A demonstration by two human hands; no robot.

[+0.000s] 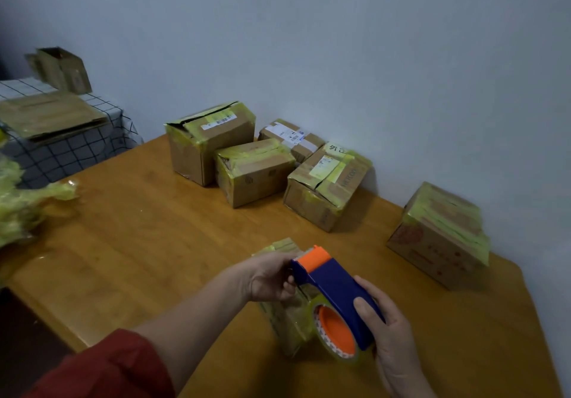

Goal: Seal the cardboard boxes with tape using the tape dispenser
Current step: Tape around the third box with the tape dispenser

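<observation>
Our right grip [392,339] curls round the tape dispenser [333,286]; our left grip [272,277] pinches its front end, above a taped box [282,323] on the surface [154,243].

Wooden table [154,227], checked cloth [71,153] at far left, crumpled yellowish plastic [18,209], pale wall [340,42]

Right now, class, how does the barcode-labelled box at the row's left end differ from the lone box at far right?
The left-end box has a white barcode label and a gaping top seam; the lone box shows no label and a flat taped top. The left-end box stands against a neighbouring box; the lone box stands apart. Both are brown cardboard with yellowish tape.
</observation>
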